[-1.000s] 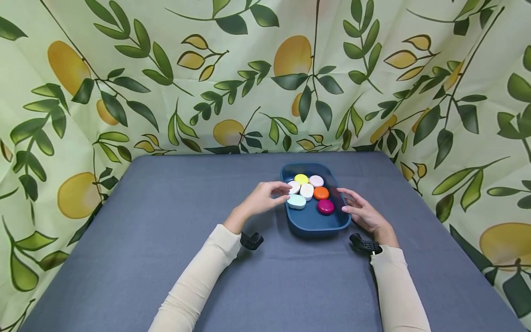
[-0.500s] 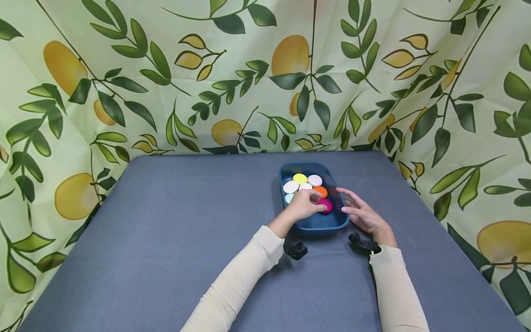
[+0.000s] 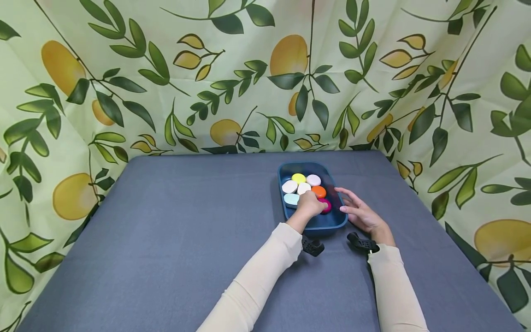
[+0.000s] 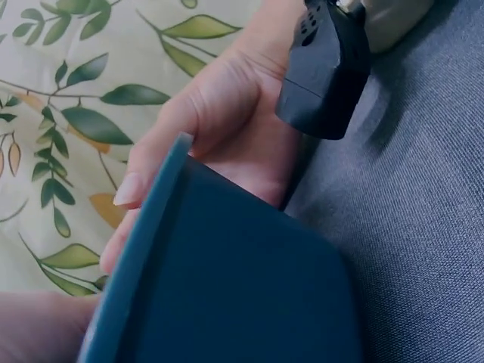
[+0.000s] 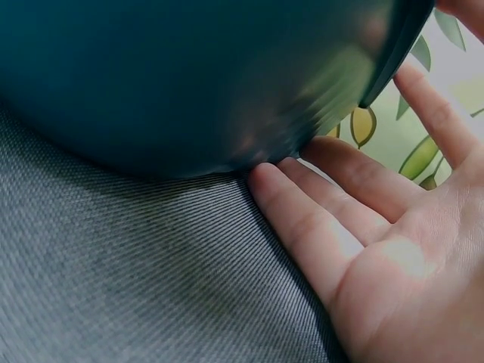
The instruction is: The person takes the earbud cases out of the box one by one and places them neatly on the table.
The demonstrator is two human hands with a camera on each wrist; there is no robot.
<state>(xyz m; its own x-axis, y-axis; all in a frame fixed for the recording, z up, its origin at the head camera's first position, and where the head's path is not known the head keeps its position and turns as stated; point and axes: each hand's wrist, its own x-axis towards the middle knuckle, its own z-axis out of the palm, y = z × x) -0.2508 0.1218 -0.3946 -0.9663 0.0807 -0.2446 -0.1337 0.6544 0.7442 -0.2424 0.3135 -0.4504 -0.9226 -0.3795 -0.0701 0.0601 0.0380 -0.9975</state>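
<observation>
In the head view a blue tray stands on the cloth-covered table, holding several smooth oval pieces. My left hand reaches into it and pinches a magenta oval piece, its thumb on the near side; the other fingertips are hidden. Close by lie an orange piece, a cream one and a pale mint one. My right hand rests against the tray's right side. In the right wrist view, the right hand's extended fingers touch the lower outer wall.
Farther back in the tray are a yellow piece, a pale lilac piece and a white piece. A leaf-patterned curtain hangs behind the grey table. Each wrist carries a black camera mount.
My left hand has moved right from the tray's left rim, over the pale mint piece, and down onto the magenta piece. The right hand stays at the tray's side.
</observation>
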